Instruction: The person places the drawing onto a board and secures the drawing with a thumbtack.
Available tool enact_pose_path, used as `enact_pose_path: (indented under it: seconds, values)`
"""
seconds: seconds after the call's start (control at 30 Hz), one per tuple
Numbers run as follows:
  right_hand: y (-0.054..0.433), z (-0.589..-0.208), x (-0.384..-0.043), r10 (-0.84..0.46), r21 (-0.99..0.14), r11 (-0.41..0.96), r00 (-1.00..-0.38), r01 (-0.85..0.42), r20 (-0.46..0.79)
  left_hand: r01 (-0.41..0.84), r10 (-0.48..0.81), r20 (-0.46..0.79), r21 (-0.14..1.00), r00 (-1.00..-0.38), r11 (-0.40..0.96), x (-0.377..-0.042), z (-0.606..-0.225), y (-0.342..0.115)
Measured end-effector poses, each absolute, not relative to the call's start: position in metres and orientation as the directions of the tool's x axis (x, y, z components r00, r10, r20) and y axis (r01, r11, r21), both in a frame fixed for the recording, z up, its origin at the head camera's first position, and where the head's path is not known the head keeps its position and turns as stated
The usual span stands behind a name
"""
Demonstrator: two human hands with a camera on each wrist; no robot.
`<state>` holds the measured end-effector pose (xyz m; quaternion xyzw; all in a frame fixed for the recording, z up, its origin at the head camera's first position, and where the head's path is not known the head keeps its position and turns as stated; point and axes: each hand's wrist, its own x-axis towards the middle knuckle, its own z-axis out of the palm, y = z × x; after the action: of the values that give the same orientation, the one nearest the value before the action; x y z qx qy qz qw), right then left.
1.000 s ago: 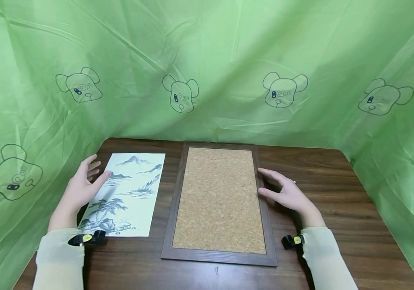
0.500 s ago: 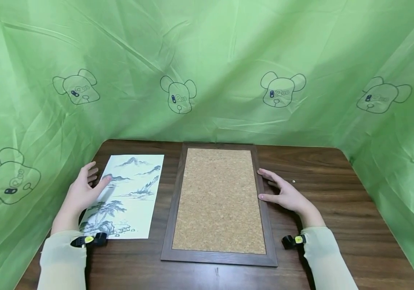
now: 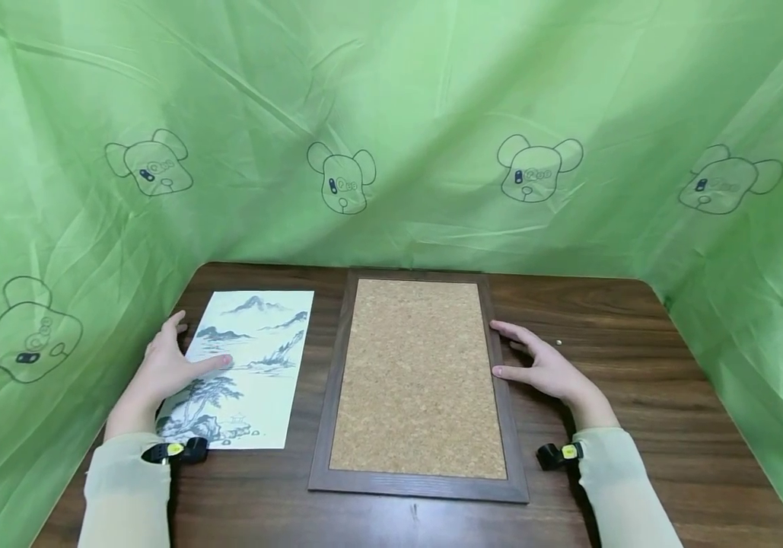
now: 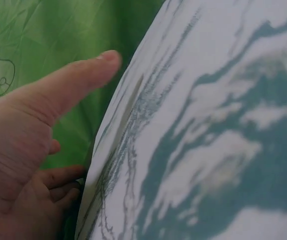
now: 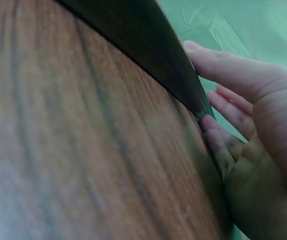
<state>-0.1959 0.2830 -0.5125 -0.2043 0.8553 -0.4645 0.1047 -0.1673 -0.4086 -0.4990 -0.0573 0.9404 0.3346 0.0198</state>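
Note:
A sheet of paper (image 3: 264, 380) printed with a blue-grey mountain and pine landscape lies flat on the left of the table. My left hand (image 3: 161, 369) is at its left edge, the thumb extended over the print and the other fingers beside the edge. In the left wrist view the thumb (image 4: 91, 72) stands apart from the paper (image 4: 203, 125). A cork board (image 3: 421, 380) in a dark brown wooden frame lies in the middle. Against the frame's right side, my right hand (image 3: 549, 369) touches with thumb and fingertips; the right wrist view shows them at the frame's side (image 5: 148, 45).
Dark wood-grain table (image 3: 644, 426) extends right of the board. A tiny pale bead-like object (image 3: 558, 342) lies beyond the right hand. Green curtain (image 3: 432, 91) with bear-head outlines encloses the back and both sides.
My left hand has shifted slightly toward me and to the right, its thumb reaching further over the paper. The right hand stays at the frame's side; paper and board have not moved.

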Motion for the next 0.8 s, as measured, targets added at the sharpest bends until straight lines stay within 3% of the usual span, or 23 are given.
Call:
enact_pose_path:
  seconds: [0.37, 0.8]
  values:
    - [0.2824, -0.5113, -0.1952, -0.443, -0.836, 0.494, -0.897, -0.239, -0.006, -0.115, -0.082, -0.084, 0.556, -0.993, 0.823, -0.1679, -0.5012, -0.4057]
    - [0.282, -0.5107, -0.1947, -0.453, -0.843, 0.478, -0.891, -0.249, 0.006, -0.136, -0.097, -0.098, 0.581, -0.991, 0.803, -0.1659, -0.4979, -0.4041]
